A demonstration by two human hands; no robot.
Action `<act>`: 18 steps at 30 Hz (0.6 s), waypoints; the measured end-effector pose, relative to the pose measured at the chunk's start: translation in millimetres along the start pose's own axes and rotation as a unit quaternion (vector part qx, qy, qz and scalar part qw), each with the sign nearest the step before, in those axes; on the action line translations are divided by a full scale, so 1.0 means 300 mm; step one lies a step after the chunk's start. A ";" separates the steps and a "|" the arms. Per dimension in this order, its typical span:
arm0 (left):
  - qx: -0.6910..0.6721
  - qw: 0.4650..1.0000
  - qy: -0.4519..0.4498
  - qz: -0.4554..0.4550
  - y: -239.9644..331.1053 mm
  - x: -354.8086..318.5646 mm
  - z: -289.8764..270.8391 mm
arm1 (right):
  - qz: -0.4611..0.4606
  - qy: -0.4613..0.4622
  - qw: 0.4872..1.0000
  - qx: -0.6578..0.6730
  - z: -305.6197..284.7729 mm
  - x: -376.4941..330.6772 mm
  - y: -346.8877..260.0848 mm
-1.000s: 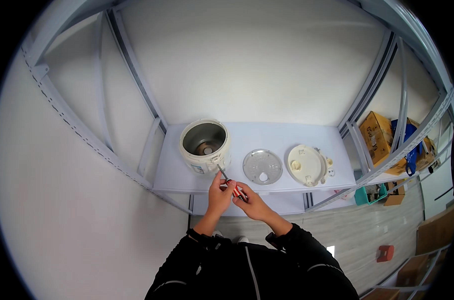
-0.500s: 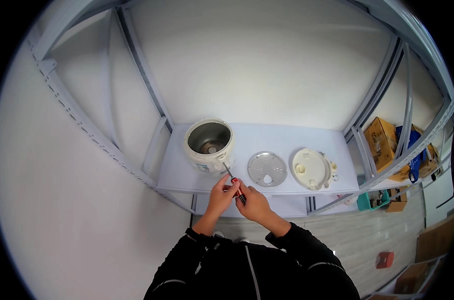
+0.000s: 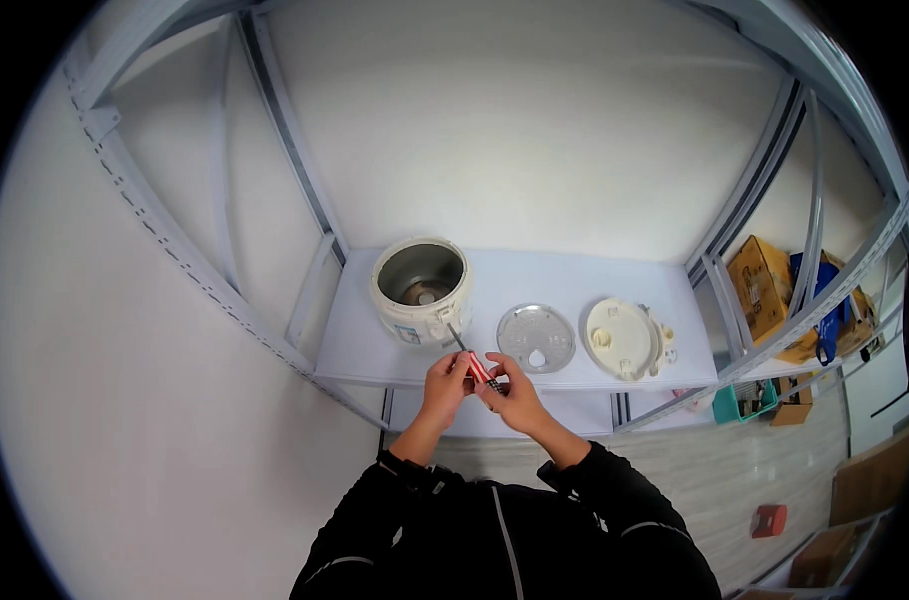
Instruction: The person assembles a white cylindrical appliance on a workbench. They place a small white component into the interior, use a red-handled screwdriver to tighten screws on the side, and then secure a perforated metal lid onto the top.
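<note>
A screwdriver (image 3: 478, 369) with a red, white and black handle is held between my hands, its thin metal shaft pointing up and left. My left hand (image 3: 440, 390) pinches the handle near the shaft end. Around its rear end, the thumb and fingers of my right hand (image 3: 519, 400) are curled, with the index finger lifted away from the handle. The shaft's tip overlaps the front of a white rice cooker body (image 3: 386, 312), standing upright with its top open; whether they touch I cannot tell.
On the white shelf (image 3: 519, 262), right of the cooker body, lie a round perforated metal plate (image 3: 519, 330) and a cream plastic lid (image 3: 629, 340). Metal uprights (image 3: 292, 130) frame both sides. Cardboard boxes (image 3: 757, 285), a teal basket (image 3: 726, 405) and a red stool (image 3: 769, 520) are at right.
My right hand's fingers have opened somewhat and shifted on the handle, which shows more red and white now. The screwdriver has stayed in nearly the same place.
</note>
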State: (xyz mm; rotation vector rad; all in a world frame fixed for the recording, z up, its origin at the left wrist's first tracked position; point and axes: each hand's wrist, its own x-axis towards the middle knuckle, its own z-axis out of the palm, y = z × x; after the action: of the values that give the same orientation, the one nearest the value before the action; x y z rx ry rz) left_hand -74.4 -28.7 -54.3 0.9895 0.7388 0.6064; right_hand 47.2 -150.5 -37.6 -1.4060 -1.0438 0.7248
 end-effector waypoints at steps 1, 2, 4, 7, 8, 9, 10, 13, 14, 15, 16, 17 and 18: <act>-0.011 1.000 -0.007 0.002 0.004 -0.006 0.009 | 0.075 -0.007 0.993 0.092 -0.006 0.004 0.008; -0.023 1.000 -0.014 0.003 0.009 -0.012 0.017 | 0.118 -0.014 0.987 0.110 -0.024 0.006 0.014; -0.024 0.999 -0.020 -0.008 0.007 -0.012 0.003 | 0.199 -0.034 0.968 0.148 -0.047 0.020 -0.042; -0.029 0.999 -0.042 0.006 -0.012 0.000 -0.020 | 0.218 -0.055 0.967 0.117 -0.043 0.024 -0.084; -0.032 0.998 -0.050 0.016 -0.022 0.003 -0.028 | 0.224 -0.070 0.966 0.105 -0.042 0.021 -0.093; -0.028 0.998 -0.049 0.018 -0.024 0.002 -0.031 | 0.237 -0.080 0.963 0.097 -0.039 0.016 -0.102; -0.024 0.998 -0.048 0.020 -0.027 0.000 -0.032 | 0.250 -0.091 0.960 0.089 -0.036 0.010 -0.111; 0.011 0.999 -0.026 0.015 -0.012 -0.008 -0.017 | 0.214 -0.095 0.972 0.002 -0.026 -0.006 -0.097; 0.027 0.999 -0.016 0.011 -0.001 -0.011 -0.010 | 0.189 -0.091 0.977 -0.038 -0.024 -0.010 -0.091; 0.035 0.999 -0.018 0.017 0.000 -0.009 -0.018 | 0.151 -0.076 0.981 -0.093 -0.016 -0.015 -0.111; 0.042 0.999 -0.021 0.023 0.000 -0.006 -0.026 | 0.113 -0.059 0.981 -0.147 -0.007 -0.024 -0.142; 0.049 0.998 -0.023 0.029 0.001 -0.003 -0.033 | 0.074 -0.043 0.976 -0.200 0.002 -0.029 -0.162; 0.051 0.998 -0.025 0.023 0.011 -0.005 -0.030 | 0.047 -0.026 0.969 -0.242 0.009 -0.032 -0.163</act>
State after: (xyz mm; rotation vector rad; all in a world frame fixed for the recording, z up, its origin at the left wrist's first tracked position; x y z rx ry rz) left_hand -82.9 -23.8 -54.1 1.1144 0.7111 0.5860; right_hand 32.2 -161.9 8.5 -1.8725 -1.2557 0.5977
